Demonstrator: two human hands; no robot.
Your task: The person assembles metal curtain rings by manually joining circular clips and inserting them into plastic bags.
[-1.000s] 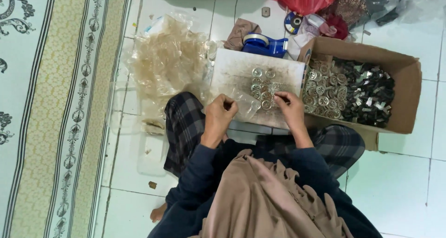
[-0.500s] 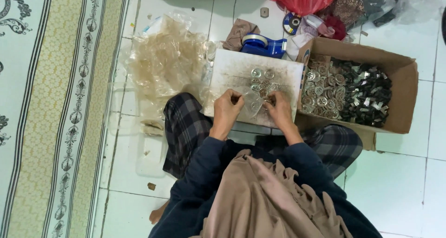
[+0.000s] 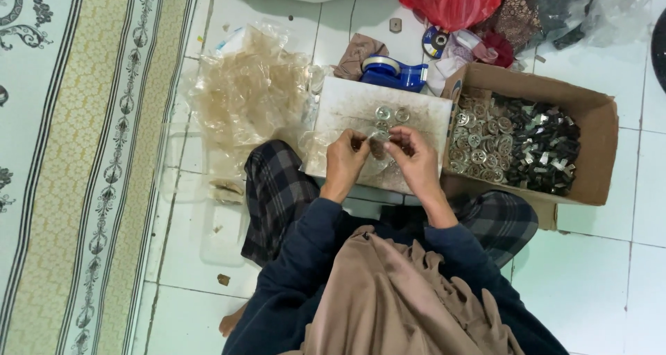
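Hands meet over the white board: left hand and right hand pinch one small clear packet between them; loose metal discs lie just beyond the fingertips.

White tiled floor, patterned rug along one side.
On the tiles: cardboard box of small metal parts, pale flat board, heap of clear plastic bags, blue tape dispenser, red bag.

small item between both hands too tiny to identify, red bag cut off at top edge
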